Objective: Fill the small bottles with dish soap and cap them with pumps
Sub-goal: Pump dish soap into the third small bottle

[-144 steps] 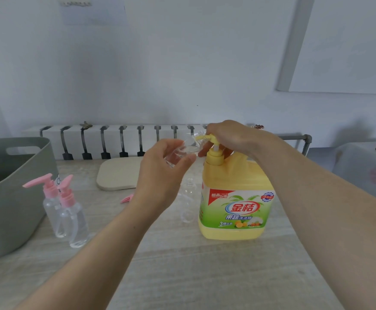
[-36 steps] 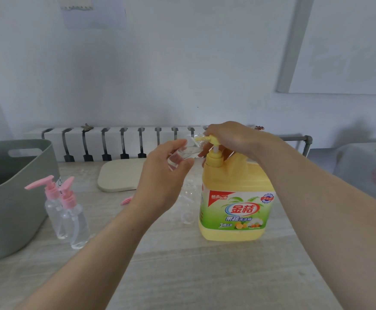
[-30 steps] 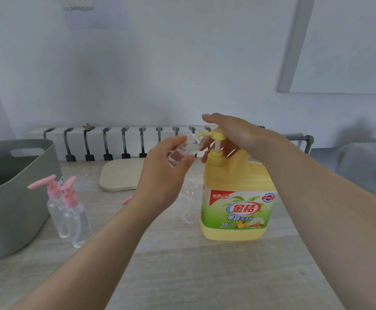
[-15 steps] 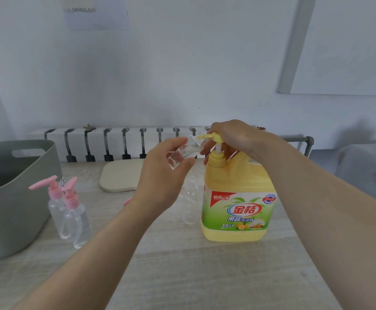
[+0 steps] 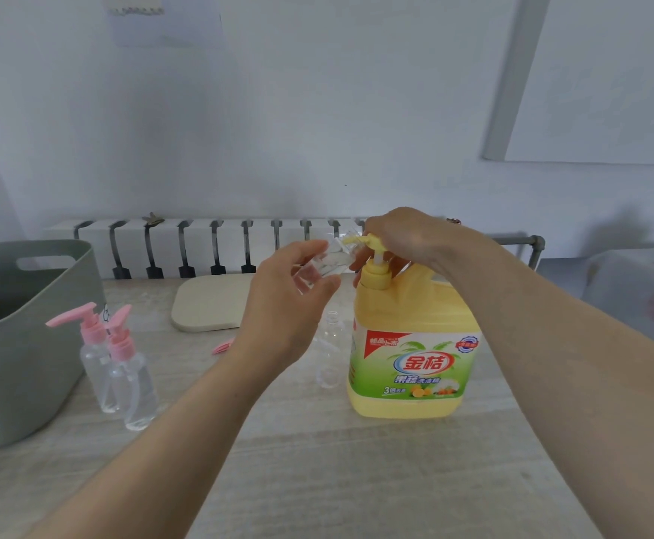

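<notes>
- While the right hand [image 5: 407, 237] is gripping the yellow pump head [image 5: 360, 241] of the dish soap jug [image 5: 411, 344], fingers curled over it, the nozzle is pointing at the mouth of a small clear bottle [image 5: 323, 264].
- The left hand [image 5: 286, 305] is holding that bottle, fingers and thumb curled round it, and is tilting it toward the nozzle above the surface [image 5: 317, 461].
- A second uncapped bottle [image 5: 331, 344] is standing on the surface just left of the jug.
- Two capped bottles [image 5: 133, 390] with pink pumps are standing side by side near a grey tub [image 5: 26, 363] at the left.
- A loose pink piece [image 5: 222, 347] is lying near a beige board [image 5: 209, 305]; its identity cannot be told.
</notes>
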`<move>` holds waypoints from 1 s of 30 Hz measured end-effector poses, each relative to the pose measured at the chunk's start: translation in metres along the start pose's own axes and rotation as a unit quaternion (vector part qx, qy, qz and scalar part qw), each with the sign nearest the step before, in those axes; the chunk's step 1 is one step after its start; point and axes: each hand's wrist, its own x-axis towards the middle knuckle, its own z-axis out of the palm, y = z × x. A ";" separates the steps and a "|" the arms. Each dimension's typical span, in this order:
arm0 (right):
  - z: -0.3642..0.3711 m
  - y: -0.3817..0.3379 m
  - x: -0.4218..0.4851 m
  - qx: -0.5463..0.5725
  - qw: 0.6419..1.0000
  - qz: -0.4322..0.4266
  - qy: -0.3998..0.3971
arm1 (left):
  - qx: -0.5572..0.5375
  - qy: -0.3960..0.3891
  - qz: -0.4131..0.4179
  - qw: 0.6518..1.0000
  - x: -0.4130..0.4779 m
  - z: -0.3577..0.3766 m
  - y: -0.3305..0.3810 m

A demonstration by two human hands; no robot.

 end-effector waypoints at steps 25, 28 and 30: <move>-0.001 -0.004 -0.008 0.061 0.998 -0.006 0.001 | -0.027 0.002 -0.004 1.000 0.000 -0.001 0.003; 0.000 -0.004 -0.007 0.044 0.999 -0.003 0.009 | -0.017 0.001 -0.006 1.000 -0.001 0.000 0.001; -0.001 -0.004 -0.006 0.031 1.000 -0.001 0.001 | -0.011 0.001 -0.008 1.000 -0.001 0.000 0.000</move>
